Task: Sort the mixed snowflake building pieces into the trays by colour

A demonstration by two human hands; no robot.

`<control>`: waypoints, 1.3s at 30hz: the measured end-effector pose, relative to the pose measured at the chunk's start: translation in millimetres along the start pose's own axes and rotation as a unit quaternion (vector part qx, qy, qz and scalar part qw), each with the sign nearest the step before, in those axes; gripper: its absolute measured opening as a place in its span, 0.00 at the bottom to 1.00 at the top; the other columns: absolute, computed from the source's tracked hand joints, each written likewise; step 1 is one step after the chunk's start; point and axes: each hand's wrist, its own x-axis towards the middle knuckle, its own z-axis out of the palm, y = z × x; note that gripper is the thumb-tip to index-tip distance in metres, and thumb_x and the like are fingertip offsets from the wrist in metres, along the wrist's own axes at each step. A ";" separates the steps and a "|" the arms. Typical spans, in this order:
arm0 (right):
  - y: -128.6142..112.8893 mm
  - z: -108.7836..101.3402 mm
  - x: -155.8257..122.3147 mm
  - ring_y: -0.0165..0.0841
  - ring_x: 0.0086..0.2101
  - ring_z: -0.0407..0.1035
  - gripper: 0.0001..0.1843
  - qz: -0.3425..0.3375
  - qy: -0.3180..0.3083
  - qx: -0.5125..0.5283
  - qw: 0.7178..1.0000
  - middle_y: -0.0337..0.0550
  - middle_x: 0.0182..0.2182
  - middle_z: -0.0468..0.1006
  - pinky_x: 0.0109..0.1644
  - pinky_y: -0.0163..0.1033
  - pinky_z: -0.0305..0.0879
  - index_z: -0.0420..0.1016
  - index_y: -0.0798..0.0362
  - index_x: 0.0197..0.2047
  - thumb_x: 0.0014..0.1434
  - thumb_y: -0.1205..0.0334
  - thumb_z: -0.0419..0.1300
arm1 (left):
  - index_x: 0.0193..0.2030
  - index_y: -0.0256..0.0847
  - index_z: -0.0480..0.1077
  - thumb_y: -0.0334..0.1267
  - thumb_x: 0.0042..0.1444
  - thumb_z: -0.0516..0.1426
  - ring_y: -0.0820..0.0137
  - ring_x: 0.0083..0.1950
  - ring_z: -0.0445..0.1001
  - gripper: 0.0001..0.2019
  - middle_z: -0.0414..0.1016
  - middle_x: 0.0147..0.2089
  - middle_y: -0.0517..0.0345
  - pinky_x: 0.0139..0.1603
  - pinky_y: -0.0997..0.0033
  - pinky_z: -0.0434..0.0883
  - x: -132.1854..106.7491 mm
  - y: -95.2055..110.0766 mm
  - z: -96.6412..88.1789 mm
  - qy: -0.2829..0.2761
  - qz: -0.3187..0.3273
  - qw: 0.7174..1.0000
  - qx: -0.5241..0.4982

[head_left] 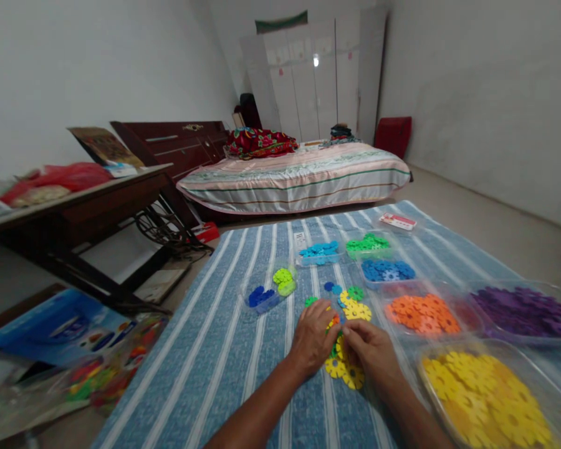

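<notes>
**A:** ok head view, where are the hands at?

**B:** Lower middle, a bit right of centre. Left hand (312, 335) is curled over some plastic flower pieces (335, 368), with a bit of orange peeking out by its fingers. Can't tell if that grip is clamped or just covering stuff, tbh.

**A:** And the right?

**B:** Right hand (371, 350) has thumb and fingertips pinched on the edge of the same bunch. Which exact piece is hidden. Yellow flowers stick out below the hands, and more yellow ones (356, 310) lie just above, with a green one (356, 292) at their top.

**A:** What's around them?

**B:** Striped blue cloth (243, 349) underneath. Lower right of the frame: yellow pile (486, 399) in a clear tub. Above it, orange pieces (425, 315), then purple ones (523, 312) at the right edge. Blue (388, 270), green (368, 245) and light blue (318, 252) piles sit higher up. Left of the hands: dark blue (260, 296) and lime pieces (284, 280). Bed (299, 184) up top.
</notes>
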 end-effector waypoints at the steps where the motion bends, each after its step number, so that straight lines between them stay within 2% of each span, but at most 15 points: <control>1: -0.6 0.1 0.0 0.25 0.16 0.59 0.20 0.000 0.003 0.000 1.000 0.34 0.15 0.66 0.19 0.30 0.55 0.74 0.55 0.27 0.47 0.44 0.65 | 0.49 0.42 0.72 0.40 0.62 0.51 0.62 0.62 0.65 0.14 0.72 0.58 0.50 0.63 0.54 0.62 -4.3 -0.2 -0.3 0.009 0.007 1.000 -0.013; 4: -1.6 0.4 0.4 0.25 0.16 0.59 0.21 -0.002 0.012 0.002 1.000 0.34 0.15 0.66 0.19 0.30 0.55 0.74 0.55 0.26 0.47 0.43 0.65 | 0.47 0.41 0.73 0.39 0.61 0.51 0.64 0.56 0.71 0.12 0.76 0.51 0.50 0.60 0.58 0.66 -3.4 -1.2 -0.8 0.055 -0.004 0.997 -0.050; 6: -1.4 0.8 0.5 0.25 0.16 0.58 0.21 -0.001 0.012 0.004 1.000 0.34 0.15 0.66 0.19 0.30 0.54 0.73 0.55 0.26 0.47 0.43 0.65 | 0.45 0.40 0.73 0.39 0.61 0.52 0.64 0.55 0.71 0.12 0.76 0.51 0.49 0.60 0.58 0.66 10.3 -0.2 -0.1 0.083 -0.022 0.995 -0.054; 8: -0.6 1.2 0.4 0.25 0.16 0.58 0.21 0.003 0.009 0.010 1.000 0.34 0.15 0.66 0.19 0.30 0.54 0.73 0.55 0.26 0.46 0.43 0.65 | 0.47 0.39 0.73 0.39 0.59 0.54 0.62 0.59 0.68 0.13 0.74 0.54 0.47 0.63 0.57 0.63 31.7 3.0 2.1 0.077 -0.025 0.996 -0.039; 12: 1.3 1.4 -0.3 0.24 0.16 0.57 0.22 0.016 0.016 0.028 0.999 0.34 0.15 0.65 0.18 0.30 0.53 0.74 0.55 0.26 0.45 0.42 0.66 | 0.56 0.42 0.69 0.45 0.58 0.56 0.56 0.67 0.58 0.20 0.64 0.64 0.46 0.66 0.49 0.57 74.8 11.3 11.7 -0.040 0.036 0.999 0.010; 15: 0.9 1.0 -0.8 0.25 0.17 0.58 0.22 0.020 0.025 0.024 0.999 0.35 0.16 0.67 0.18 0.30 0.54 0.74 0.55 0.26 0.44 0.43 0.67 | 0.57 0.47 0.69 0.48 0.57 0.57 0.52 0.69 0.54 0.21 0.60 0.67 0.49 0.64 0.45 0.57 88.9 12.6 18.5 -0.132 0.085 0.987 0.039; 17: -0.6 0.9 -0.7 0.26 0.17 0.59 0.22 0.020 0.029 0.020 0.999 0.35 0.16 0.67 0.18 0.31 0.55 0.74 0.55 0.26 0.43 0.43 0.67 | 0.54 0.47 0.70 0.48 0.57 0.57 0.54 0.67 0.57 0.19 0.63 0.65 0.51 0.63 0.48 0.58 87.7 10.7 19.7 -0.160 0.101 0.981 0.051; 19: -2.3 1.1 -0.4 0.26 0.16 0.58 0.22 0.021 0.026 0.017 0.999 0.35 0.15 0.66 0.18 0.31 0.55 0.74 0.55 0.25 0.42 0.42 0.67 | 0.50 0.46 0.72 0.45 0.58 0.56 0.59 0.64 0.62 0.15 0.68 0.61 0.52 0.62 0.54 0.60 80.4 8.1 16.8 -0.152 0.103 0.981 0.055; 23: -3.5 1.8 0.3 0.25 0.16 0.58 0.20 0.002 0.009 0.013 1.000 0.34 0.15 0.65 0.18 0.30 0.55 0.73 0.54 0.23 0.45 0.44 0.66 | 0.39 0.41 0.74 0.41 0.60 0.53 0.64 0.50 0.70 0.10 0.75 0.45 0.52 0.54 0.62 0.64 59.5 6.0 3.2 -0.136 0.099 0.982 0.087; 25: -3.4 2.0 0.2 0.24 0.16 0.58 0.20 -0.002 0.004 0.008 1.000 0.34 0.15 0.65 0.19 0.30 0.55 0.73 0.54 0.23 0.46 0.45 0.65 | 0.34 0.39 0.73 0.41 0.60 0.52 0.64 0.45 0.70 0.12 0.75 0.38 0.51 0.51 0.62 0.65 52.7 6.2 -3.1 -0.113 0.075 0.983 0.126; 27: -3.4 1.9 0.0 0.24 0.16 0.59 0.19 0.003 0.003 0.005 1.000 0.35 0.15 0.66 0.19 0.30 0.56 0.74 0.55 0.24 0.46 0.45 0.65 | 0.32 0.38 0.72 0.40 0.60 0.51 0.63 0.45 0.70 0.12 0.74 0.35 0.50 0.52 0.61 0.64 51.7 6.2 -6.6 -0.071 0.041 0.985 0.150; 30: -3.1 1.6 -0.6 0.25 0.16 0.60 0.20 0.015 0.009 0.013 1.000 0.35 0.15 0.68 0.19 0.30 0.56 0.74 0.55 0.25 0.45 0.45 0.66 | 0.40 0.37 0.72 0.41 0.59 0.53 0.59 0.55 0.68 0.11 0.74 0.47 0.46 0.58 0.58 0.62 58.7 4.4 -7.0 -0.026 -0.011 0.989 0.148; 33: -2.9 1.3 -1.0 0.25 0.16 0.60 0.20 0.020 0.018 0.020 0.999 0.35 0.15 0.68 0.18 0.30 0.56 0.74 0.54 0.26 0.44 0.44 0.66 | 0.52 0.37 0.69 0.47 0.58 0.54 0.54 0.65 0.60 0.20 0.65 0.62 0.42 0.63 0.51 0.58 62.8 1.8 -5.6 -0.065 -0.077 0.986 0.131; 36: -4.1 1.2 -1.3 0.25 0.16 0.60 0.20 0.017 0.015 0.015 1.000 0.35 0.15 0.68 0.19 0.30 0.56 0.74 0.54 0.25 0.45 0.44 0.66 | 0.57 0.36 0.66 0.48 0.59 0.52 0.54 0.67 0.57 0.24 0.61 0.66 0.41 0.65 0.50 0.56 52.8 1.7 -6.5 -0.111 -0.098 0.982 0.114; 39: -6.3 1.1 -1.6 0.25 0.17 0.60 0.20 0.014 0.014 0.004 1.000 0.35 0.16 0.68 0.19 0.30 0.57 0.75 0.55 0.26 0.45 0.45 0.65 | 0.58 0.35 0.66 0.47 0.61 0.52 0.56 0.66 0.59 0.23 0.63 0.65 0.42 0.66 0.53 0.57 33.6 4.3 -9.0 -0.106 -0.074 0.986 0.105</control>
